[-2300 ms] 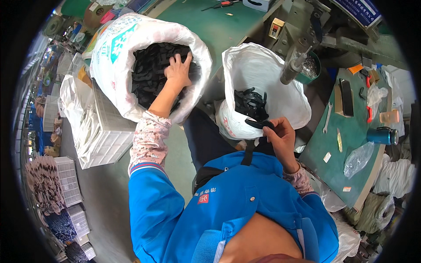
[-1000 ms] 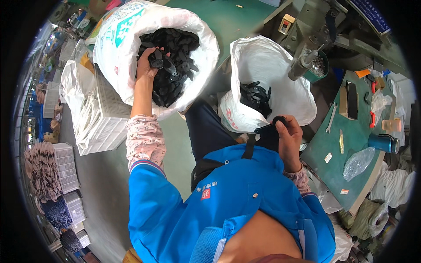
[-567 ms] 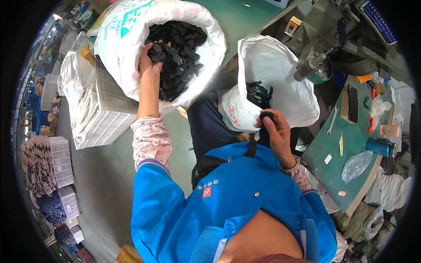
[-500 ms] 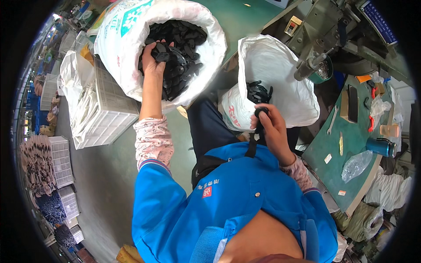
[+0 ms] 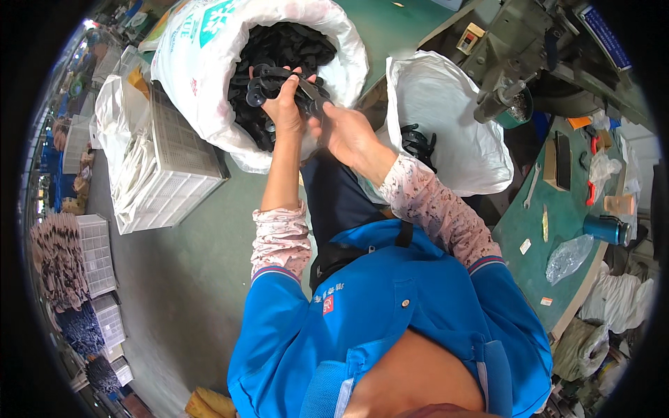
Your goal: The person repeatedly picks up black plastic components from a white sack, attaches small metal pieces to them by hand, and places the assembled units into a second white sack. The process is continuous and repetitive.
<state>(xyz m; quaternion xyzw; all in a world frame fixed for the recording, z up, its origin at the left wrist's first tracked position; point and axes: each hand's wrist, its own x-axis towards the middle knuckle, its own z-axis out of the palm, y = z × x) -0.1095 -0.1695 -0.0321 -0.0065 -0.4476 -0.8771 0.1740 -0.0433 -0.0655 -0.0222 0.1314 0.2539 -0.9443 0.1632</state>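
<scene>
My left hand (image 5: 284,110) is closed around several black curved plastic parts (image 5: 259,85) with round ends, just over the mouth of the big white woven sack (image 5: 217,83). Beside it, my right hand (image 5: 346,136) has its fingers closed at the end of a long black plastic part (image 5: 313,90) that slants out of the left hand's grip. Its fingertips are partly hidden. Behind the hands, the sack is heaped with similar black parts (image 5: 287,43). A smaller white sack (image 5: 456,118) to the right holds a few black parts (image 5: 418,143) low inside.
A metal machine (image 5: 509,104) with a green cup (image 5: 517,115) stands at the far right. On the green bench (image 5: 512,226) lie a wrench (image 5: 532,187), a blue flask (image 5: 605,231) and a clear plastic bag (image 5: 568,259). White crates (image 5: 185,164) stand on the left.
My right hand has moved left from the smaller sack to meet my left hand. The left hand has shifted right and lifted several black parts from the heap.
</scene>
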